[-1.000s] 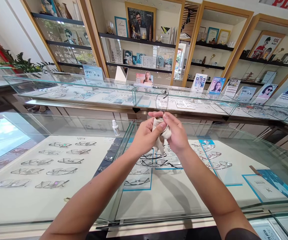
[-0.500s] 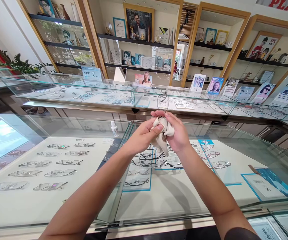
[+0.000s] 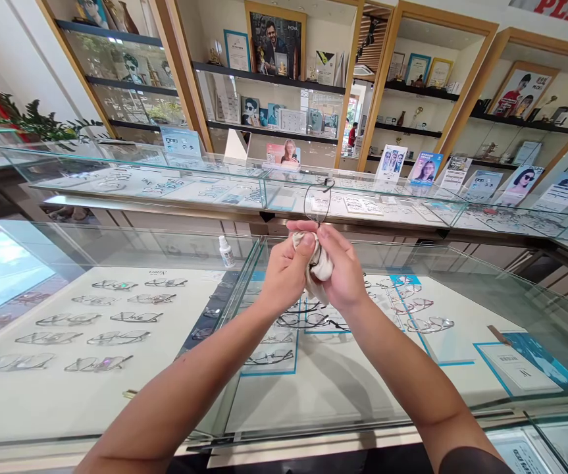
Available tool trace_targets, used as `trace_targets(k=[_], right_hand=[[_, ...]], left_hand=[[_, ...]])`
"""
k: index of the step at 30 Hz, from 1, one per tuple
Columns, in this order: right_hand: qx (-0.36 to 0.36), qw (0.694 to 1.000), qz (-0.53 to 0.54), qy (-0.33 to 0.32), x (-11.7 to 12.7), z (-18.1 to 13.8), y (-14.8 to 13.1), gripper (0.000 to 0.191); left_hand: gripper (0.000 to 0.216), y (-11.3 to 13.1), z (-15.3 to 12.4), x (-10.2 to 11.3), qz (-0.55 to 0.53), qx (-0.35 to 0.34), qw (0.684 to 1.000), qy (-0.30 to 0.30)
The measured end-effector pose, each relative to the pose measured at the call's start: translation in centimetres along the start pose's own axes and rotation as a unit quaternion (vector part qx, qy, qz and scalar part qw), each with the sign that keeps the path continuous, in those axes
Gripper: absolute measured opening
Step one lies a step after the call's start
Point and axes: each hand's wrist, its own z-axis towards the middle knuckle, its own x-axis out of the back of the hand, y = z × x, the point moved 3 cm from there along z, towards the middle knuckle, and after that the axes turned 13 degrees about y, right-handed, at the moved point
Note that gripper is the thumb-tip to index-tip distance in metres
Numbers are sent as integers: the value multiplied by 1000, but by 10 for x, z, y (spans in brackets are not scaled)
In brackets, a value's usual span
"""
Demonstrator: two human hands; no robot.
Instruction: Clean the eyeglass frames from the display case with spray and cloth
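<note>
Both my hands meet in front of me above the glass display case. A pair of thin dark-rimmed eyeglasses (image 3: 332, 191) is held upright, one lens rising above my fingers and the rest hidden by hands and cloth. My left hand (image 3: 288, 266) is closed on a cream cloth (image 3: 320, 264), its thumb pressing the cloth against the lower part of the glasses. My right hand (image 3: 343, 271) is closed around the glasses' frame near the middle, with the bunched cloth against its palm.
Below lies a glass display case (image 3: 333, 411) with rows of eyeglasses. A white spray bottle (image 3: 226, 251) stands on the glass to the left. Beyond is a second glass counter (image 3: 293, 209) with upright ad cards (image 3: 391, 163). Wooden shelves (image 3: 268, 76) line the wall. A distant person (image 3: 352, 135) shows through the doorway.
My left thumb and the cloth have shifted up on the glasses. The hanging cloth tail is now mostly gathered behind my hands. The glasses have turned and moved slightly left.
</note>
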Motion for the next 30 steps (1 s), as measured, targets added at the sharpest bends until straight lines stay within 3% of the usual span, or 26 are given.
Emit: trace_targets(k=[3,8,13,17,25,30], right_hand=[[-10,1000,4,11,2,2,-3,23],[-32,999,12,31,13,11,-7,20],[-49,998,16,33,20,16,-4,21],[-42,998,20,35,19,16,0,22],[-15,1000,14,16,7,8,1,22],[-16,1000,-5,6,13,12,-1,21]], left_hand=[[59,-1,2,1,-12,30,999,-33],[47,3,12,6,-27,93,980,-172],[40,2,18,12,-11,97,964,-246],[40,-2,15,6,-18,67,973,-221],[57,-6,9,0,-7,2,998,-62],[57,-8,13,3,-36,40,994,-98]])
